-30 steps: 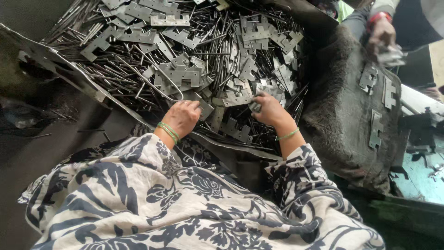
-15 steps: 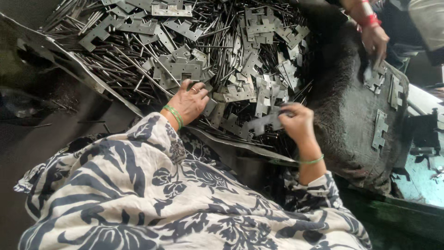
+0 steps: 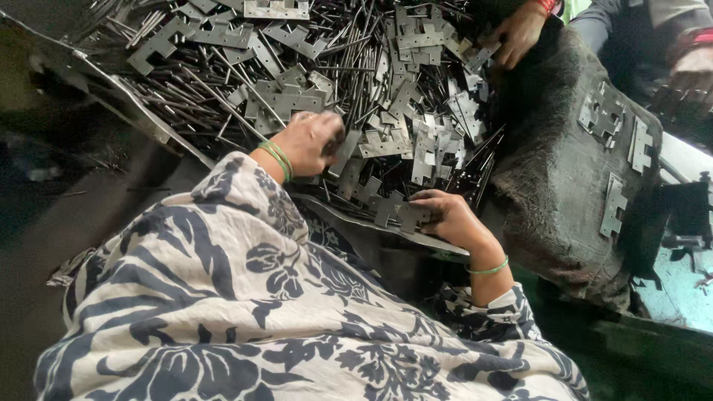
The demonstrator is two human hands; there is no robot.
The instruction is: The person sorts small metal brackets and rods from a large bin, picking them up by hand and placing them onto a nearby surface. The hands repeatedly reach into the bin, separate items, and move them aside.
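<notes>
Tray edge [image 3: 134, 111]: pins, plates (hand [image 3: 308, 141] amid)

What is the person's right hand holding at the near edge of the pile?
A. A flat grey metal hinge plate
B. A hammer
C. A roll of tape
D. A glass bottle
A: the right hand grips a flat notched metal plate at the pile's near edge, while the left hand rests farther in among the plates and thin rods.

Co-worker's hand [image 3: 694, 74] blurred, edge-cropped
</notes>
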